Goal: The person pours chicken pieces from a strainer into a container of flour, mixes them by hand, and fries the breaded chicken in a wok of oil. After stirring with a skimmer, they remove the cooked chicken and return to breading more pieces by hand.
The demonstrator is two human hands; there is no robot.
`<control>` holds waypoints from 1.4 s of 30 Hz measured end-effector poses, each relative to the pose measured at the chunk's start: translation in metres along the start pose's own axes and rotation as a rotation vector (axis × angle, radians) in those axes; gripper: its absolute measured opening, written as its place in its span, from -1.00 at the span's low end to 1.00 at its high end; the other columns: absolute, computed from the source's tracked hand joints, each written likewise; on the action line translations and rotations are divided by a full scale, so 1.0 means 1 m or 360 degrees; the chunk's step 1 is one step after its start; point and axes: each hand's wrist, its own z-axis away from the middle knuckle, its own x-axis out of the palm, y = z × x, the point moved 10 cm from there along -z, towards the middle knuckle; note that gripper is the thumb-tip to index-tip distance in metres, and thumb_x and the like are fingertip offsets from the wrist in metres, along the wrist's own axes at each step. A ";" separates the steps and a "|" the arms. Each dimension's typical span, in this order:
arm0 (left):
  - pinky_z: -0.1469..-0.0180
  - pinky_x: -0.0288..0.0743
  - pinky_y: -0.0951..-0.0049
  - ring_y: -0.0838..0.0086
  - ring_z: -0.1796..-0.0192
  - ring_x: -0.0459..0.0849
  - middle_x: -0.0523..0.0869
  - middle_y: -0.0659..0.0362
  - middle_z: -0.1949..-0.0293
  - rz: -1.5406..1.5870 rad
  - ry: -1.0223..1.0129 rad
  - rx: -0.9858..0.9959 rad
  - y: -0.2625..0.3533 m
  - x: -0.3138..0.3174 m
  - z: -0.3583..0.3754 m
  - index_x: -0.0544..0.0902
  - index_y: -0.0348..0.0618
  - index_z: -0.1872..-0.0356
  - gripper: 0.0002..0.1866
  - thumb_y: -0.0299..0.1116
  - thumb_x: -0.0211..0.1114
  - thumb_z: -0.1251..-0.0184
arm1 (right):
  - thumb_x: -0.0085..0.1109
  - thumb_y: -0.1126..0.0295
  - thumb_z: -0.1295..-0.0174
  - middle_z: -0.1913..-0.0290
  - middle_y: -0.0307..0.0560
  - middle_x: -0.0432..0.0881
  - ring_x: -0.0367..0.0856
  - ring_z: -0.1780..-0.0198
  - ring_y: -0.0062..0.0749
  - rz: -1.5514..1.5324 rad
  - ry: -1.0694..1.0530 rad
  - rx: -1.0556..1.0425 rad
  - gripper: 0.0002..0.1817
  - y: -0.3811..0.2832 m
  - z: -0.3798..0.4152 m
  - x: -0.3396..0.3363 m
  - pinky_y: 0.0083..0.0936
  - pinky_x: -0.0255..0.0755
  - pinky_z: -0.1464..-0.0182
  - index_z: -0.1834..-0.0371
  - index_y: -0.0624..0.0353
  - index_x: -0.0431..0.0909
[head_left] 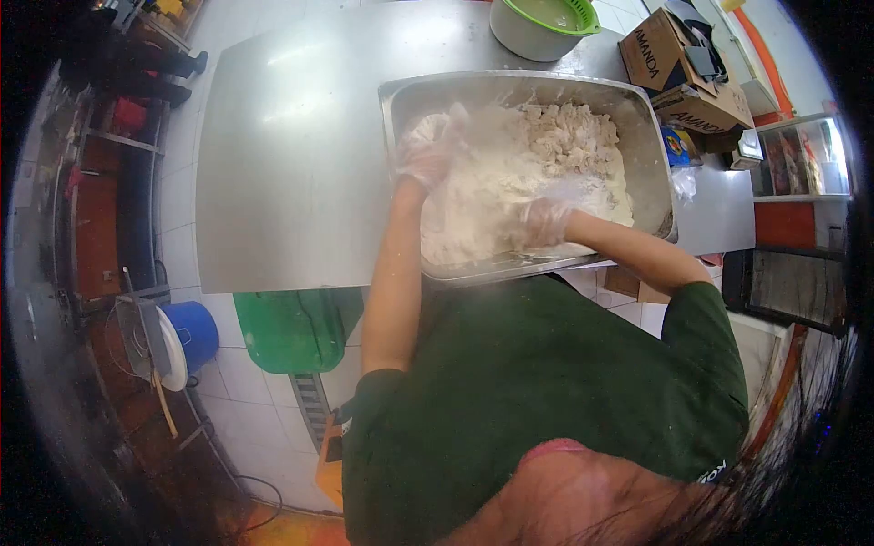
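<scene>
A large metal tray [657, 168] holds loose white flour [482, 191], with pale, flour-coated pieces [574, 136] heaped toward its far right. My left hand [428, 150], in a clear plastic glove, is over the tray's left side; its fingers are smeared by motion and flour dust. Near the tray's front edge, my right hand [546, 223], also gloved, reaches down into the flour, which hides its fingertips. Whether either hand grips anything cannot be made out. White dust blurs the area between the two hands.
The tray rests on a steel table [282, 173]. Behind it is a white tub [533, 35] with a green basket [583, 16]. Cardboard boxes [660, 55] stand at the back right. Below the table are a green bin [287, 332] and a blue bucket [196, 332]. A person's legs [164, 73] show far left.
</scene>
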 end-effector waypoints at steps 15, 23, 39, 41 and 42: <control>0.39 0.47 0.50 0.56 0.43 0.57 0.67 0.20 0.37 0.0153 -0.0218 -0.0212 0.006 0.007 0.008 0.59 -0.19 0.11 -0.33 0.30 0.10 -0.18 | -0.02 0.22 -0.21 0.42 0.00 0.58 0.56 0.39 -0.26 0.0096 0.1324 -0.0036 -0.77 0.047 0.007 -0.071 -0.31 0.48 0.33 0.30 0.14 0.50; 0.34 0.48 0.47 0.53 0.42 0.59 0.67 0.19 0.41 -0.0214 0.0046 -0.0016 -0.018 0.004 -0.008 0.61 -0.19 0.17 -0.36 0.28 0.09 -0.19 | 0.04 0.10 -0.14 0.25 0.06 0.63 0.61 0.26 -0.04 0.0120 0.0680 -0.0452 -0.67 -0.001 -0.063 -0.030 -0.23 0.49 0.16 0.13 0.03 0.55; 0.23 0.47 0.46 0.53 0.31 0.63 0.69 0.16 0.33 0.0020 -0.0182 -0.0116 0.009 0.002 0.007 0.57 -0.30 0.13 -0.26 0.33 -0.01 -0.22 | 0.01 0.11 -0.22 -0.03 0.12 0.54 0.55 -0.01 -0.14 -0.0344 0.0463 0.0595 -0.51 0.096 0.016 -0.092 -0.24 0.50 -0.04 -0.16 0.12 0.44; 0.32 0.47 0.49 0.56 0.36 0.62 0.68 0.18 0.35 0.0242 -0.0121 -0.0068 0.008 0.005 0.002 0.57 -0.27 0.14 -0.32 0.29 0.02 -0.24 | -0.11 -0.12 -0.23 -0.22 0.20 0.37 0.45 -0.16 -0.05 -0.0143 0.0975 0.0414 -0.30 0.077 0.016 -0.121 -0.18 0.44 -0.11 -0.30 0.15 0.26; 0.41 0.47 0.52 0.59 0.41 0.61 0.67 0.19 0.37 0.0473 -0.0034 -0.0043 0.005 0.002 -0.001 0.56 -0.24 0.15 -0.37 0.24 0.06 -0.26 | -0.13 -0.20 -0.20 -0.31 0.17 0.25 0.33 -0.25 -0.04 0.0128 0.0835 0.0471 -0.22 0.057 0.001 -0.113 -0.17 0.34 -0.20 -0.35 0.12 0.16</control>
